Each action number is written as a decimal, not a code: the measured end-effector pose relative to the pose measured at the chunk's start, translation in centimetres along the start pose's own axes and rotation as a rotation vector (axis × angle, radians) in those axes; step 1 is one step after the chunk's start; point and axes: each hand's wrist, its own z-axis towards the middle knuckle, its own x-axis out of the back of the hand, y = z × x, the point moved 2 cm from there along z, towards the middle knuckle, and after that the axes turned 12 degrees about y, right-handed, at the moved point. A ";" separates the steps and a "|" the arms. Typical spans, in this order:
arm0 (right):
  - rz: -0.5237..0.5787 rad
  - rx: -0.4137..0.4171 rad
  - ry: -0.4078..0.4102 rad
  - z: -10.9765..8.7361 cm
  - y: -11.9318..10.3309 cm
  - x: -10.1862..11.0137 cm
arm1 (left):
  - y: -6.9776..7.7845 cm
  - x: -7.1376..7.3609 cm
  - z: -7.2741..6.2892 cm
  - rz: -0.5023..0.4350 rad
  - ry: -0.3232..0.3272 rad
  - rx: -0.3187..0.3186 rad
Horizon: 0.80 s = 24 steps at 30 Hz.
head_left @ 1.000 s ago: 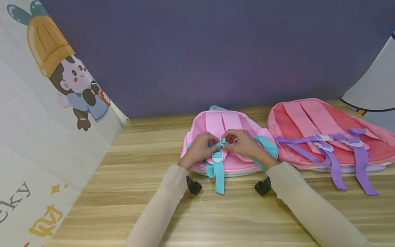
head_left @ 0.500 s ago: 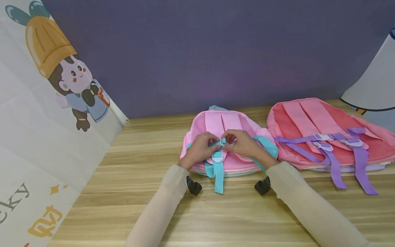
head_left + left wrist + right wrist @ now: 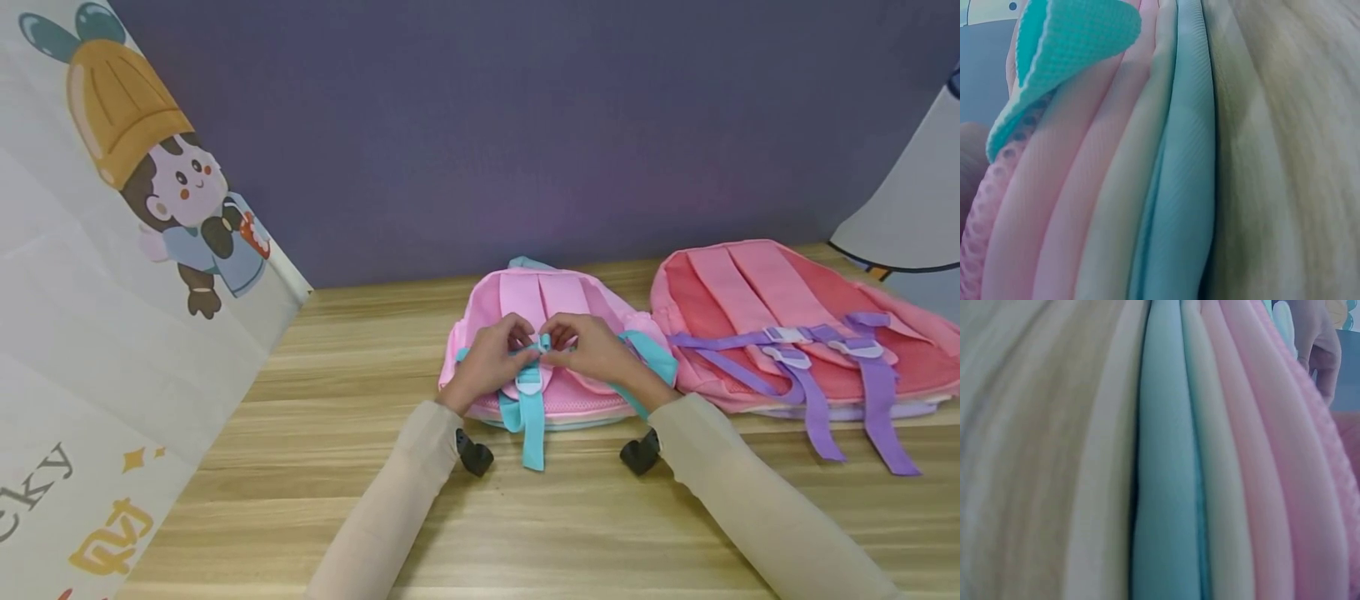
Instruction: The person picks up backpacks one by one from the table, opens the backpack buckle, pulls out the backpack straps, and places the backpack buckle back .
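Observation:
A small pink backpack (image 3: 480, 312) lies flat on the table, its shoulder straps and mesh back facing up. My left hand (image 3: 491, 357) pinches the teal webbing at the chest buckle (image 3: 544, 342) over the bag's middle. From the other side, my right hand (image 3: 592, 346) pinches the same buckle area, thumbs and fingertips almost meeting. The fingers partly hide the buckle. Below them a teal strap end (image 3: 533, 437) hangs through a white slider (image 3: 528, 383) onto the table. In the left wrist view a folded teal strap (image 3: 1079, 47) overhangs the bag's layered edge (image 3: 1185, 156).
To the right lies a larger coral-pink backpack (image 3: 678, 292) with purple straps (image 3: 817, 417) and white buckles, close against the first. Behind both rises a dark blue-purple panel (image 3: 465, 142). A white printed sheet (image 3: 60, 333) borders the wooden table (image 3: 360, 350) on the left.
The left hand's fingers have shifted slightly up and right at the buckle. The right hand stays nearly still, and both backpacks stay in place.

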 end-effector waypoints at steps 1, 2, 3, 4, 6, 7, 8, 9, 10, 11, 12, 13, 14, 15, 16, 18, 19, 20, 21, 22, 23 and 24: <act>0.001 0.000 0.003 0.0 0.0 0.0 | 0.0 0.0 0.0 -0.005 0.001 0.003; 0.000 0.000 0.006 0.0 0.0 0.0 | 0.0 0.0 0.0 -0.008 0.001 0.007; -0.002 0.003 0.009 0.0 0.0 0.0 | 0.0 0.1 0.0 -0.010 0.001 0.011; -0.002 0.003 0.013 0.0 -0.1 0.0 | 0.0 0.1 0.1 -0.010 -0.001 0.013; -0.006 0.002 0.019 0.0 -0.1 0.0 | 0.0 0.2 0.1 -0.005 -0.010 0.017; -0.009 0.001 0.020 0.0 -0.1 0.0 | -0.1 0.2 0.1 -0.001 -0.017 0.021; -0.010 -0.001 0.021 0.0 -0.1 0.0 | -0.1 0.3 0.2 0.006 -0.024 0.026; -0.008 -0.003 0.020 0.0 -0.1 0.0 | -0.1 0.4 0.1 0.013 -0.030 0.030; -0.006 -0.008 0.020 0.0 -0.1 0.0 | -0.2 0.4 0.1 0.021 -0.037 0.032; -0.005 -0.010 0.019 0.0 -0.1 0.0 | -0.2 0.5 0.1 0.028 -0.042 0.036; -0.002 -0.012 0.018 0.0 -0.1 0.0 | -0.2 0.5 0.1 0.036 -0.046 0.039; 0.001 -0.014 0.016 0.0 -0.1 0.0 | -0.2 0.5 0.1 0.042 -0.047 0.040; 0.004 -0.016 0.016 0.0 -0.1 0.0 | -0.2 0.5 0.1 0.050 -0.047 0.040; 0.007 -0.018 0.015 0.0 -0.1 0.0 | -0.2 0.5 0.1 0.053 -0.048 0.039; 0.009 -0.021 0.014 0.0 -0.1 0.0 | -0.2 0.5 0.1 0.055 -0.048 0.038; 0.014 -0.027 0.009 0.0 -0.2 0.0 | -0.1 0.4 0.1 0.061 -0.046 0.030; 0.015 -0.026 0.005 -0.1 -0.2 0.1 | -0.1 0.4 0.1 0.061 -0.043 0.025; 0.016 -0.025 0.002 -0.1 -0.2 0.1 | -0.1 0.3 0.1 0.063 -0.041 0.022; 0.016 -0.026 -0.001 -0.1 -0.2 0.1 | -0.1 0.3 0.1 0.059 -0.037 0.020; 0.015 -0.026 -0.004 -0.1 -0.2 0.1 | -0.1 0.2 0.1 0.057 -0.033 0.018; 0.014 -0.023 -0.005 -0.1 -0.2 0.1 | -0.1 0.2 0.1 0.056 -0.028 0.016; 0.013 -0.018 -0.005 -0.1 -0.2 0.1 | -0.1 0.2 0.1 0.051 -0.024 0.017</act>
